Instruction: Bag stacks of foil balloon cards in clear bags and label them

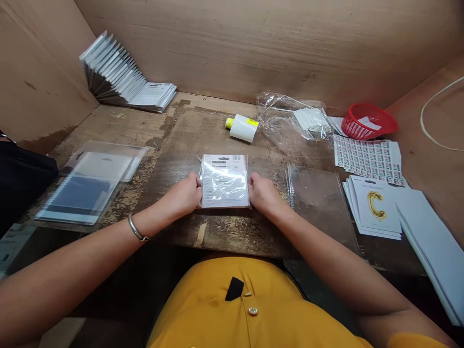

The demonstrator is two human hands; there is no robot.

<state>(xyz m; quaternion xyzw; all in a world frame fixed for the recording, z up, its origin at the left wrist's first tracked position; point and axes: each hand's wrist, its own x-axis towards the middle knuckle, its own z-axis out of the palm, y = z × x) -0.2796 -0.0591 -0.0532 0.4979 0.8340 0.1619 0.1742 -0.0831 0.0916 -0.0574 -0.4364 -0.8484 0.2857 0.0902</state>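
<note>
Left hand [189,191] and right hand [264,194] are clamped on opposite side edges of the packet [224,181]. Packet is over the table [197,134], nearer the person than the roll [243,128].

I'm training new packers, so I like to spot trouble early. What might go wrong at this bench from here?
The left hand and right hand grip the clear-wrapped card by its sides, so pulling hard could crease or tear the film.
The white-and-yellow roll lies on its side behind it and might roll if nudged.
The clear sleeves lie close by the right forearm, which could drag them out of line.
</note>
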